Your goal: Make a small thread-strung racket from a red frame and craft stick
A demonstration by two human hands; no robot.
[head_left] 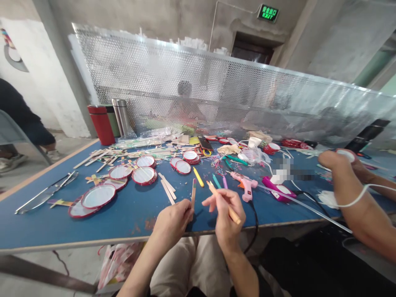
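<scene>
Near the table's front edge my left hand (175, 218) pinches a wooden craft stick (194, 192) upright, its tip coloured green and reddish. An orange marker (233, 214) lies in the closed fingers of my right hand (229, 218), its tip pointing up and left toward the stick. The two hands are apart. Beyond them on the table lie a yellow marker (198, 177), a teal marker (216, 181) and a purple marker (225, 182). Several plain craft sticks (167, 187) lie left of the held one.
Several red-rimmed round discs (99, 196) and glasses (49, 192) lie at left. A pink glue gun (246, 183) with a black cord is at right. A red bottle (101, 126) stands at the back left. At far right, a co-worker's arm (355, 198) reaches over the table.
</scene>
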